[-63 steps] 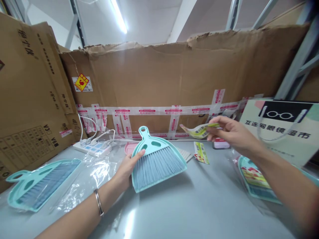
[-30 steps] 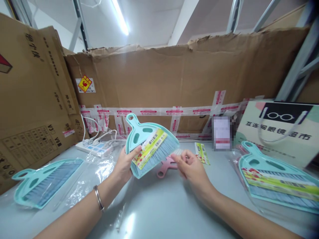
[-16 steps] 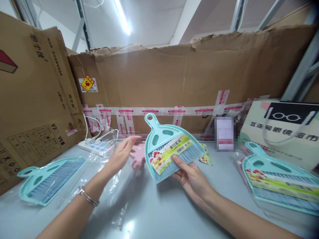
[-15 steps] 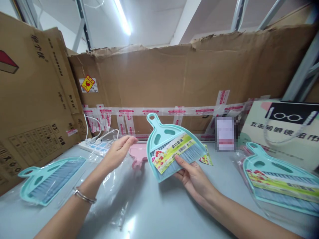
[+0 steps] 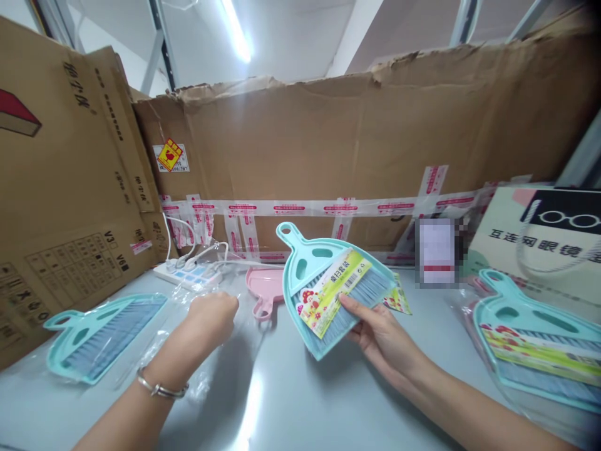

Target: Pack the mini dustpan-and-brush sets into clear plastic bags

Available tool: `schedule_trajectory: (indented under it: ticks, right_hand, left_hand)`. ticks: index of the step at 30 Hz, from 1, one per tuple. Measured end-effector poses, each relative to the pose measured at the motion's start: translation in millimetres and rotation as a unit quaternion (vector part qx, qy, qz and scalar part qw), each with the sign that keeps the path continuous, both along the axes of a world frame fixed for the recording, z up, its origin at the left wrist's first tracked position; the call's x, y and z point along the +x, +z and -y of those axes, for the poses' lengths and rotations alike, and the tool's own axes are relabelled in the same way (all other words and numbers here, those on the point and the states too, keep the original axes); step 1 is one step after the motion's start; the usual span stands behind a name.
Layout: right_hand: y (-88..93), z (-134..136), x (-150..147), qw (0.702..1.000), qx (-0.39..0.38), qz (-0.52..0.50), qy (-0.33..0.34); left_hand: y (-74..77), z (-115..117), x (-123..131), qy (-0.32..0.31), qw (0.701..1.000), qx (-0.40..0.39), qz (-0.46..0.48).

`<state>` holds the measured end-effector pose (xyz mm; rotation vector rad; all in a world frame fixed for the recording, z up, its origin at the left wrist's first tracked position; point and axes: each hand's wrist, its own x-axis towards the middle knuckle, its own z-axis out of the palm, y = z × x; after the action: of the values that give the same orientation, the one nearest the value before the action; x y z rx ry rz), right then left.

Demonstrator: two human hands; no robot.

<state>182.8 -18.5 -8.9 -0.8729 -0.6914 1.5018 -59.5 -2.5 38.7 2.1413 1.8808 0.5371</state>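
Brown boxes (image 5: 300,138) stand behind a gray counter (image 5: 291,407). At left lies a wrapped dustpan (image 5: 106,338). Next, the left hand (image 5: 213,319) curls above clear plastic (image 5: 181,297) — I can't tell if it grips any. Just right sits a pink dustpan (image 5: 266,285). Then comes a blue dustpan (image 5: 310,258), handle pointing back and left — the right hand (image 5: 382,332) pinches its wide end and card (image 5: 335,291).

Bright, cool light from a ceiling tube (image 5: 237,31). White glare streaks the near grey tabletop (image 5: 293,404), and a soft shadow falls beside the left hand (image 5: 210,318). Wide-angle stretching shows at the edges; the far right corner is dark; a patch (image 5: 437,252) at right is pixelated.
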Motion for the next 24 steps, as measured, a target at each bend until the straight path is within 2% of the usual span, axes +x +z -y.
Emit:
schedule_trajectory:
  ticks: [1, 3, 6, 13, 19, 21, 24]
  right_hand:
    - [0.8, 2, 0, 1.000, 0.000, 0.009, 0.013]
    - [2.0, 6, -1, 0.999, 0.003, 0.026, 0.041]
    - [1.4, 10, -1, 0.996, 0.006, 0.040, 0.073]
    - [-2.2, 9, 1, 0.991, 0.011, 0.063, 0.118]
    - [-0.4, 13, 0, 0.979, 0.014, 0.117, 0.165]
    - [-1.4, 14, 0, 0.974, 0.014, 0.138, 0.180]
    - [-4.0, 15, -2, 0.971, 0.016, 0.156, 0.181]
  left_hand:
    - [3.2, -1, 0, 0.013, 0.997, -0.011, -0.079]
    - [9.3, -2, 0, 0.040, 0.966, -0.043, -0.252]
    - [13.9, -2, 1, 0.037, 0.938, -0.074, -0.338]
    - [10.1, 0, 3, 0.035, 0.926, -0.075, -0.368]
    - [12.8, -7, 1, 0.096, 0.938, 0.016, -0.332]
    - [12.3, -7, 6, 0.082, 0.941, 0.064, -0.323]
    - [6.0, -5, 19, 0.014, 0.938, 0.118, -0.326]
